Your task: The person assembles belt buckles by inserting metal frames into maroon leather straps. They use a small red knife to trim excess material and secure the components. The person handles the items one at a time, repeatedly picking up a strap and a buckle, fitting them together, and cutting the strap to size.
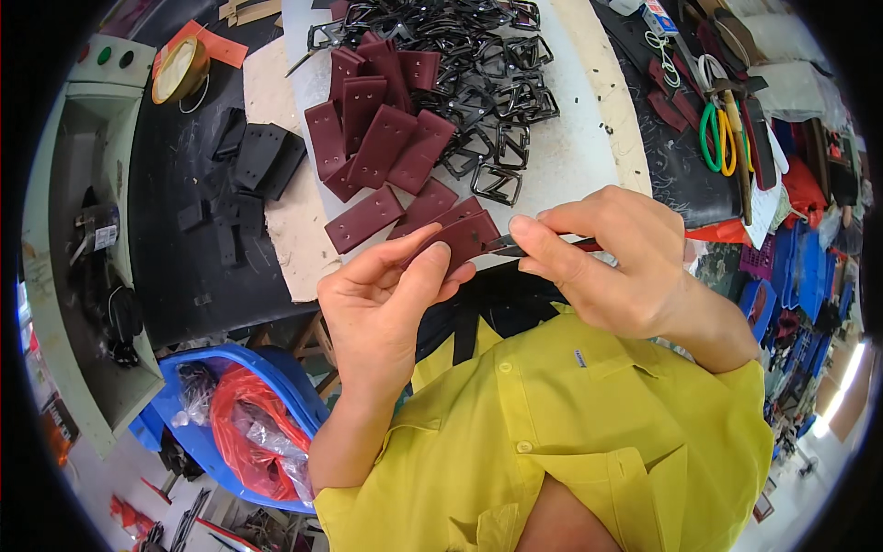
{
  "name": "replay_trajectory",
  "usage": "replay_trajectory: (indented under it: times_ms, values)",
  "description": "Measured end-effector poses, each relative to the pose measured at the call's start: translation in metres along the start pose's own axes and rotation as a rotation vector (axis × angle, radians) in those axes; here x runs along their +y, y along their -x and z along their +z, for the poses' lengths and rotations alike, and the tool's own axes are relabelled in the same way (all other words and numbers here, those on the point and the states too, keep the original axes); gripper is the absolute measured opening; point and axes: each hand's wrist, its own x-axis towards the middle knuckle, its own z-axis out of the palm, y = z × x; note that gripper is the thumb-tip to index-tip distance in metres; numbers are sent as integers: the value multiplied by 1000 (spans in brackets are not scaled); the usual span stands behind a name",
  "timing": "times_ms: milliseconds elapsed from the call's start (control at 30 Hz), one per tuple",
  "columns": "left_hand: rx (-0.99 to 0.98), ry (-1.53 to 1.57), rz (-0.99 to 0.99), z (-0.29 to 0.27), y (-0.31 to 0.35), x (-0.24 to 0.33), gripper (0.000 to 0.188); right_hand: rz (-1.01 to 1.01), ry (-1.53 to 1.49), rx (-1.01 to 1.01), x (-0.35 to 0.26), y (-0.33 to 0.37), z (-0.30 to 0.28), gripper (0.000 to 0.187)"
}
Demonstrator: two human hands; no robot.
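My left hand (391,294) pinches a dark red leather strip (464,235) with punched holes, just in front of my chest. My right hand (612,262) grips the other end of that strip together with a black metal buckle (508,245), of which only a corner shows between the fingers. Both hands hover at the near edge of a white work board (575,152). Just beyond them on the board lie several more dark red strips (382,143) and a heap of black metal buckles (478,83).
Black leather pieces (253,161) lie on the dark bench to the left, with a tape roll (179,69) behind them. Green and yellow handled scissors (717,133) rest at the right. A blue bin with a red bag (244,423) stands below left, beside a grey machine (87,248).
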Motion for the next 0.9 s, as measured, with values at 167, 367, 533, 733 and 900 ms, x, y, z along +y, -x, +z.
replay_trajectory:
  times_ms: [167,367,533,733,900]
  values:
    - [-15,-26,-8,4,3,3,20,-41,47,-13,0,0,-1,40]
    - [2,-457,459,11,14,-13,19,328,-218,-207,1,2,-5,27]
    - [20,-128,288,10,5,-14,26,514,-368,-100,-1,-10,-8,23]
    - [-94,162,34,10,2,-8,34,-18,3,177,-8,-4,14,28]
    - [-99,174,-10,14,7,-4,35,-1,-29,148,-8,-3,16,21]
